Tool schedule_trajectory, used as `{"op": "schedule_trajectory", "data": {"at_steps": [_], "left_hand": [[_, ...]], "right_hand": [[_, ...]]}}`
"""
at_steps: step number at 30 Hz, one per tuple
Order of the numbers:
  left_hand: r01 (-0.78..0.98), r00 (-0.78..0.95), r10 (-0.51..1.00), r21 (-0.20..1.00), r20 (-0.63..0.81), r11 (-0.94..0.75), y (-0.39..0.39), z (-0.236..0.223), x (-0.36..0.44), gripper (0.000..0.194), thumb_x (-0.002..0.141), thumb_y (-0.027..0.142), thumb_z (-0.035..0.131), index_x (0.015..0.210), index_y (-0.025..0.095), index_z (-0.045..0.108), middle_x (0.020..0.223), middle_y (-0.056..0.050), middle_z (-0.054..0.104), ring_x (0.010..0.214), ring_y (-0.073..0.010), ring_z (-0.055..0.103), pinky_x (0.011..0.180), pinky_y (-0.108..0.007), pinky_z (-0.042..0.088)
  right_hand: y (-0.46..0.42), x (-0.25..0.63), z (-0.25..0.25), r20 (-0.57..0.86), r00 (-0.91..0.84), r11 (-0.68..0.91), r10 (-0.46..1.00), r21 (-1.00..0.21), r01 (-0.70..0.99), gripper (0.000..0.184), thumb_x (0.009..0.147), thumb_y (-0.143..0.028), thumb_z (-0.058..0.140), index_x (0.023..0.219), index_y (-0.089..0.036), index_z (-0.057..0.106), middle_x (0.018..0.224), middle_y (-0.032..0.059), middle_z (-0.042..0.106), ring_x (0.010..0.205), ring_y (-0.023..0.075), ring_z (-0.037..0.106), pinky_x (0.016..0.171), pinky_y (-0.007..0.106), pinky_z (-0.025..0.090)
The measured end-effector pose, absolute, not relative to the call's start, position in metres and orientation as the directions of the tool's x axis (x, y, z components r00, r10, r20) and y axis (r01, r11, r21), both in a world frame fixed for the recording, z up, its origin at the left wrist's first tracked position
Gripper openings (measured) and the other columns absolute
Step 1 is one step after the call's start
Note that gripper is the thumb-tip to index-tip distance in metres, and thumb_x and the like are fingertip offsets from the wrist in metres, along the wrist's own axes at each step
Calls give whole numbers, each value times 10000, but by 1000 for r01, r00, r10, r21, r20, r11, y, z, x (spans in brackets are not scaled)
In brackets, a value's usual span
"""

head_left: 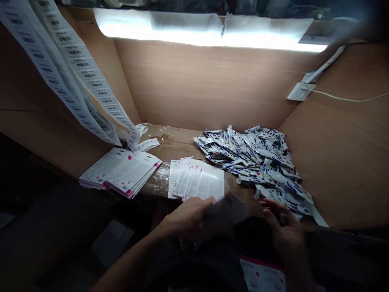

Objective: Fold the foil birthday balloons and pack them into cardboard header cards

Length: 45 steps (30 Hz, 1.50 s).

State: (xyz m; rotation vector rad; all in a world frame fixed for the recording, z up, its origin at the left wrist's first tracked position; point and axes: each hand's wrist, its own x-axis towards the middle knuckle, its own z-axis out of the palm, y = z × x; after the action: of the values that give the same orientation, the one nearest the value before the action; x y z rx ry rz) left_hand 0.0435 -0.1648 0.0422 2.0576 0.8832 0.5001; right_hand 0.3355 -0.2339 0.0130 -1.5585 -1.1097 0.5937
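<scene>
Holding a flat piece (229,213) in the left hand (190,217)

We have our left hand closed on the flat piece, low in the middle of the frame. The piece sticks out to the right of our fingers. It is blurry, so we can't say for sure if it is a bag or a card. Our right hand (287,231) is apart from the left, at the lower right, with bent fingers near the pile of packets (255,162). It is too dark to tell if those fingers hold anything. Just above our left hand, the white cards (200,180) lie spread like a fan.

We think the step now is handling this one piece. The next move, we judge, calls for a firm left hold and light right fingers, because the packets lie on top of each other and could slide. The label strips (91,81) hang at the upper left, well away from our hands.
</scene>
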Motion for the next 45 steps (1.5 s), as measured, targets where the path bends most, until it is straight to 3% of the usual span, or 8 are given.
{"op": "schedule_trajectory", "data": {"at_steps": [6,10,14,19,29,35,41,45], "left_hand": [[433,890,455,327,-11,-840,-170,70,83,220,772,128,706,607,216,590,586,-62,652,553,-233,616,685,-388,483],[508,757,565,249,329,-825,-139,68,92,179,909,149,594,1025,190,724,1034,-134,759,1033,-307,681,1055,-483,433],[848,248,923,395,295,-354,-100,34,64,440,1006,301,533,1396,101,560,1375,-226,609,1288,-364,531,1071,-496,429],[926,45,995,378,-92,-7,-89,-27,57,786,926,453,662,1510,-3,399,1348,-317,576,1279,-446,537,1001,-509,461],[255,147,978,961,-147,106,-80,-51,65,440,809,232,677,1224,100,618,1166,-172,748,1077,-315,711,943,-432,551],[60,69,974,974,215,-219,-90,-20,84,487,887,286,646,1354,177,555,1203,-100,732,1117,-272,678,984,-389,537],[311,136,728,669,672,-675,-112,-6,138,255,991,285,512,1201,197,628,1163,-148,698,1104,-296,617,1012,-464,497],[270,351,608,545,712,-794,-134,-14,168,305,1014,267,497,1287,203,619,1169,-148,686,1115,-289,610,1054,-497,479]], "right_hand": [[-246,306,50,-49,-171,33,984,-895,445,215,716,-397,867,853,-248,793,872,80,760,806,284,672,748,341,567],[-221,302,0,-186,-33,-176,982,-963,206,286,831,-474,753,821,-190,718,756,39,739,683,221,652,618,285,533],[-187,309,-58,-259,324,-255,910,-965,-54,391,754,-488,778,992,-183,716,856,67,782,749,268,718,725,369,592],[-150,295,-86,-46,419,-215,907,-905,368,241,730,-408,715,840,-194,733,868,108,778,839,307,713,760,362,533],[-140,253,-86,13,246,-152,969,-757,636,244,813,-341,648,982,-197,748,1001,119,736,939,289,697,863,354,512],[-147,271,-36,288,427,51,857,-873,486,579,839,-464,712,1337,-183,618,1303,148,671,1195,306,617,1058,429,470],[-180,261,27,440,520,172,732,-858,484,564,790,-556,809,1202,-196,672,1063,115,738,897,269,672,854,381,543],[-177,263,26,341,641,147,687,-930,337,470,820,-538,767,1095,-161,714,1047,151,763,968,326,701,917,431,554]]}}
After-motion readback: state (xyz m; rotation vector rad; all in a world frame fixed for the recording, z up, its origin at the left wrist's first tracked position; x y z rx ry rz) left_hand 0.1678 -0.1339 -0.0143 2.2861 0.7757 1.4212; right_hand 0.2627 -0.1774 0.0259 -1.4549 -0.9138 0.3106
